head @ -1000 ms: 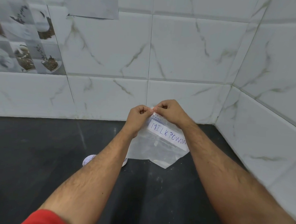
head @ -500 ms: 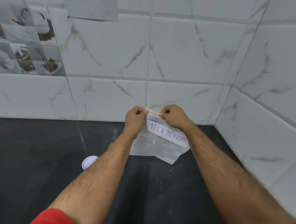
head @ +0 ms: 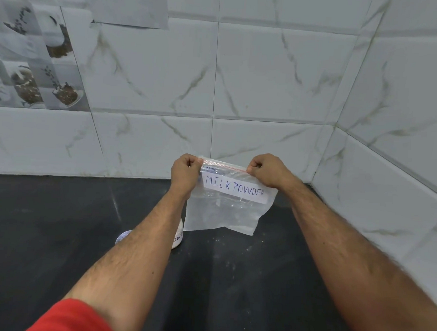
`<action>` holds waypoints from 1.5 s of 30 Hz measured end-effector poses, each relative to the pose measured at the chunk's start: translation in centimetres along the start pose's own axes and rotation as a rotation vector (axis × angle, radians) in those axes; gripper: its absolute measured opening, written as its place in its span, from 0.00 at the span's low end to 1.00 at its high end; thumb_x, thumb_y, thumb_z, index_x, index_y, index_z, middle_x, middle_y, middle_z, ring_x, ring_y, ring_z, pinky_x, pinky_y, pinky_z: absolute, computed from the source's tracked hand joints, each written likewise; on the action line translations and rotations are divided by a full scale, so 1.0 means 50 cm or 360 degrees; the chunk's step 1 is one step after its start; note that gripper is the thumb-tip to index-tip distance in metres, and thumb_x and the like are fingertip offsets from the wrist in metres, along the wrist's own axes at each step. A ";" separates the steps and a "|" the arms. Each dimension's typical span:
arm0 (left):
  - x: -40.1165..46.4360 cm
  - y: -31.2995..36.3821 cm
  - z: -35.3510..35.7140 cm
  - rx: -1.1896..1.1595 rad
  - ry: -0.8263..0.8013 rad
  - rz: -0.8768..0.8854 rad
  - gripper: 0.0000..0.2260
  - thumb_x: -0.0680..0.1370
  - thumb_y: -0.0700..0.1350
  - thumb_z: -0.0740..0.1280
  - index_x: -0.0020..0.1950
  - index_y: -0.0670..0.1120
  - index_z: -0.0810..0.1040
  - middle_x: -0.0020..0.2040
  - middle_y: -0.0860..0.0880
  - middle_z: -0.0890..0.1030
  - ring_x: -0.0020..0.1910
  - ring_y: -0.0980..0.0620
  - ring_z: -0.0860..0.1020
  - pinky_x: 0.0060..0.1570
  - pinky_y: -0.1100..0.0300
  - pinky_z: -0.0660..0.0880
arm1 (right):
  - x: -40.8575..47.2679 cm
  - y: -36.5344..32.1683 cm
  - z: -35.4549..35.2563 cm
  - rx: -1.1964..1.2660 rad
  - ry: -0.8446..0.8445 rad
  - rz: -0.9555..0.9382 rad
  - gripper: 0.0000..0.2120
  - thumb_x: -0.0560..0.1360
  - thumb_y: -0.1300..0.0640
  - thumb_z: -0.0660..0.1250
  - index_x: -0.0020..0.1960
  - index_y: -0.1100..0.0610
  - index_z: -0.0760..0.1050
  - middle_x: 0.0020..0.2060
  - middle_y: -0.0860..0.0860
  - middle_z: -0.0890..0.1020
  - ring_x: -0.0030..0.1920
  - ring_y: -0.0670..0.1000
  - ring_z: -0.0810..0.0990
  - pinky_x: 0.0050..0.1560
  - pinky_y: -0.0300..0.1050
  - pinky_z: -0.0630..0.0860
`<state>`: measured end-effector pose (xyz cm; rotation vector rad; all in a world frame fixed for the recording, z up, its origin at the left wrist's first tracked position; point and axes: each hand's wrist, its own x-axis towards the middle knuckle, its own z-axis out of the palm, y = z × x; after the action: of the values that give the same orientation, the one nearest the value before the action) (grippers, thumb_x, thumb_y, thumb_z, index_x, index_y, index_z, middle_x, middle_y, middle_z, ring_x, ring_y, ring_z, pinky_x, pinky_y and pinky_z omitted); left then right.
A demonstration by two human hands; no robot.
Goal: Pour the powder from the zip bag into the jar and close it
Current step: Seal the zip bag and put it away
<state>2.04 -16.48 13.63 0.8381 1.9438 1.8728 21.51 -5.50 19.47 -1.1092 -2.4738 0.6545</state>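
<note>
Both grips are pinched tight on the zip bag (head: 225, 206), one at each end of its top edge: left hand (head: 185, 175) on the left corner, right hand (head: 269, 171) on the right corner, fingers curled shut over the red seal strip (head: 225, 165). The seal runs straight between the two fists, so the bag's long axis lies left to right and the body hangs flat below, its bottom edge just above the dark desk (head: 231, 280). The bag looks close to empty, only a whitish film inside. Reading the label (head: 234, 189): "MILK POWDER" in blue handwriting, and small print by the left corner that seems to say "CLOSE". Down and to the left, half hidden behind the left forearm, sits the jar (head: 178, 235), white inside, a few blue letters showing; whether it has a lid on, I can't tell. The left hand is the nearer one to it. A round white disc (head: 123, 236) lies beside it, possibly the lid. Flecks of powder (head: 235, 260) dot the desk.
</note>
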 end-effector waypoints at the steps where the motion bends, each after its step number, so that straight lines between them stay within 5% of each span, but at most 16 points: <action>1: 0.001 -0.001 0.000 0.0004 0.0003 0.0005 0.06 0.79 0.44 0.66 0.44 0.43 0.78 0.40 0.46 0.81 0.39 0.50 0.78 0.45 0.52 0.78 | -0.001 0.003 -0.002 -0.0004 -0.0002 -0.0003 0.06 0.78 0.59 0.67 0.42 0.55 0.78 0.41 0.47 0.80 0.45 0.49 0.76 0.45 0.40 0.68; 7: 0.013 -0.011 -0.028 -0.0025 0.0078 -0.0055 0.05 0.80 0.43 0.67 0.46 0.43 0.77 0.35 0.49 0.78 0.31 0.54 0.75 0.36 0.60 0.74 | -0.005 0.053 -0.028 0.0053 -0.0015 0.0062 0.11 0.77 0.59 0.67 0.36 0.52 0.75 0.38 0.46 0.79 0.41 0.47 0.76 0.37 0.37 0.68; 13: 0.012 -0.017 -0.042 -0.0056 -0.0014 -0.0216 0.09 0.80 0.42 0.66 0.40 0.45 0.75 0.35 0.47 0.77 0.33 0.51 0.74 0.30 0.64 0.74 | -0.030 0.105 -0.036 0.0784 -0.0127 0.0293 0.07 0.80 0.61 0.66 0.44 0.61 0.78 0.33 0.51 0.82 0.31 0.45 0.80 0.39 0.41 0.74; 16: -0.001 -0.009 -0.025 -0.0309 -0.0066 -0.0468 0.11 0.81 0.40 0.65 0.39 0.44 0.73 0.36 0.45 0.76 0.33 0.50 0.74 0.31 0.62 0.76 | -0.040 0.118 -0.017 0.1402 -0.0089 0.0466 0.07 0.79 0.53 0.67 0.49 0.57 0.79 0.44 0.53 0.85 0.38 0.49 0.85 0.47 0.50 0.81; 20: -0.003 -0.010 -0.017 -0.0528 -0.0098 -0.0775 0.06 0.81 0.41 0.65 0.47 0.40 0.78 0.42 0.41 0.81 0.35 0.48 0.80 0.36 0.56 0.81 | -0.088 0.152 0.059 0.1746 -0.0464 0.0468 0.30 0.68 0.39 0.74 0.64 0.55 0.79 0.57 0.55 0.85 0.56 0.57 0.84 0.57 0.61 0.80; 24: -0.036 -0.024 -0.034 -0.0659 -0.0302 -0.0857 0.18 0.81 0.54 0.64 0.56 0.39 0.80 0.48 0.42 0.84 0.43 0.45 0.83 0.46 0.49 0.81 | -0.107 0.154 0.118 0.1911 -0.0127 0.0461 0.16 0.79 0.59 0.68 0.65 0.62 0.77 0.57 0.59 0.85 0.54 0.59 0.85 0.56 0.59 0.80; 27: -0.085 -0.059 -0.043 -0.0564 -0.0673 -0.0862 0.29 0.76 0.66 0.64 0.59 0.42 0.81 0.51 0.43 0.85 0.51 0.45 0.84 0.53 0.47 0.79 | -0.109 0.150 0.123 0.2063 0.0094 0.0407 0.09 0.81 0.61 0.64 0.59 0.59 0.80 0.48 0.54 0.87 0.46 0.54 0.87 0.44 0.51 0.84; 29: -0.121 -0.071 -0.032 -0.0374 -0.0789 -0.0781 0.25 0.77 0.62 0.67 0.61 0.42 0.81 0.55 0.43 0.85 0.53 0.46 0.84 0.55 0.50 0.80 | -0.110 0.146 0.119 0.2038 0.0124 0.0405 0.08 0.81 0.60 0.64 0.57 0.59 0.80 0.47 0.54 0.88 0.44 0.54 0.87 0.42 0.50 0.84; 33: -0.137 -0.070 -0.011 -0.0130 -0.0494 -0.0408 0.06 0.78 0.47 0.70 0.50 0.46 0.83 0.47 0.45 0.86 0.45 0.47 0.84 0.48 0.52 0.81 | -0.097 0.145 0.099 0.1681 0.0178 0.0413 0.06 0.81 0.56 0.66 0.54 0.53 0.82 0.48 0.52 0.87 0.45 0.51 0.87 0.46 0.50 0.83; 37: -0.166 -0.072 -0.007 -0.0047 -0.0475 -0.0214 0.05 0.78 0.45 0.71 0.50 0.45 0.84 0.46 0.45 0.87 0.45 0.47 0.84 0.52 0.46 0.80 | -0.114 0.172 0.060 0.1386 0.0165 0.0222 0.09 0.82 0.57 0.64 0.57 0.56 0.82 0.48 0.50 0.87 0.46 0.50 0.86 0.47 0.48 0.83; 42: -0.182 -0.061 0.006 -0.0050 -0.0414 -0.0109 0.02 0.77 0.45 0.72 0.46 0.49 0.83 0.40 0.52 0.86 0.39 0.55 0.83 0.43 0.57 0.79 | -0.103 0.167 0.041 0.1042 0.0382 0.0151 0.17 0.81 0.53 0.66 0.44 0.67 0.80 0.39 0.57 0.85 0.37 0.50 0.81 0.43 0.47 0.77; 45: -0.189 -0.055 0.011 -0.0207 -0.0483 -0.0261 0.06 0.78 0.46 0.70 0.54 0.47 0.82 0.46 0.49 0.87 0.43 0.52 0.85 0.43 0.59 0.81 | -0.116 0.167 0.046 0.1336 0.0326 0.0202 0.09 0.81 0.54 0.66 0.47 0.55 0.83 0.42 0.51 0.87 0.42 0.46 0.86 0.48 0.47 0.81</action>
<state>9.20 -21.65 9.27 0.8405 1.6367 1.6494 29.08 -5.66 12.29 -0.9153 -1.6670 1.3628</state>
